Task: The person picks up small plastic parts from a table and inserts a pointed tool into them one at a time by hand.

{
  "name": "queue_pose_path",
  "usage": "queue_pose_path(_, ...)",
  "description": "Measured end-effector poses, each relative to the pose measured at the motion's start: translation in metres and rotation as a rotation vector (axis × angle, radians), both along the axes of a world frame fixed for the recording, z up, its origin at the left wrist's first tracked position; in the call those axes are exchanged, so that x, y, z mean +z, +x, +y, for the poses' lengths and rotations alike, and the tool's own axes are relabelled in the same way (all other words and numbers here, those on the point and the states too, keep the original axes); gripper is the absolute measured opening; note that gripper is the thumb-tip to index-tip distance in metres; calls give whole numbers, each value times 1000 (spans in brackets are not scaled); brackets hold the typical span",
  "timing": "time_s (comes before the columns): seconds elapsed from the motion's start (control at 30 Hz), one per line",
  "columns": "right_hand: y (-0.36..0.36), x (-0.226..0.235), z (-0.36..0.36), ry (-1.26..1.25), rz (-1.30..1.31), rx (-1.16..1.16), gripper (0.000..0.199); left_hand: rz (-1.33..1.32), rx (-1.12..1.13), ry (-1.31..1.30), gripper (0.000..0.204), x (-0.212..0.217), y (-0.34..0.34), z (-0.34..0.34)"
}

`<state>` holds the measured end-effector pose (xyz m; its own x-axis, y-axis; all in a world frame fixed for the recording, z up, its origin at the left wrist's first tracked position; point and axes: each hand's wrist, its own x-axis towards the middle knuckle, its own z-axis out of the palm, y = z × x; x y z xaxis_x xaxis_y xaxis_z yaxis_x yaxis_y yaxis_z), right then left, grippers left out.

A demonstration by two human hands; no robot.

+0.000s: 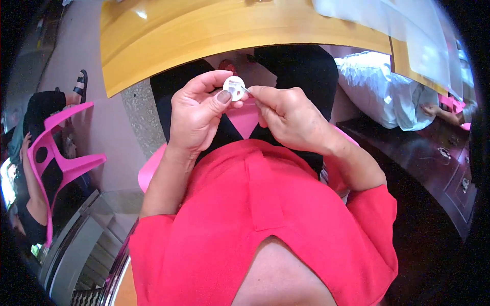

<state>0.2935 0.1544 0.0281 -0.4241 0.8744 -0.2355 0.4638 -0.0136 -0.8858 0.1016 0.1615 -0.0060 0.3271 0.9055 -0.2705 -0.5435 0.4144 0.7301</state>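
Between the thumb and fingers of my left hand point(201, 104) is a small round white plastic part point(235, 87) with cut-out openings in its face. My right hand point(293, 115) is closed in a pinch at the part's right edge. A thin light-coloured piece point(246, 90) shows between its fingertips and touches or nearly touches the part; its kind is too small to tell. Both hands are raised above my lap, in front of the yellow table's near edge.
A yellow table point(229, 30) spans the far side, with translucent plastic sheeting point(377, 30) at its right. A large white sack point(388, 92) stands right, with another person's hand point(431, 109) against it. Someone sits on a pink chair point(51, 148) at left. A dark wooden cabinet point(434, 163) is at right.
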Motion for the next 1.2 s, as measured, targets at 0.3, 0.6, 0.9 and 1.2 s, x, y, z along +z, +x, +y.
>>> queue_pose_path(0.3,-3,-3,-3,99,-49,-2,16,26,7,-21,28,2,2,0)
queue_pose_path(0.6,-7,-9,-9,240,-61,-24,11,41,25,-11,28,-1,5,-2)
queue_pose_path(0.9,-12,-10,-15,372,-166,-1,15,71,46,55,28,-2,6,-3)
queue_pose_path(1.2,-13,-8,-17,461,-244,42,26,88,49,112,30,1,8,-4)
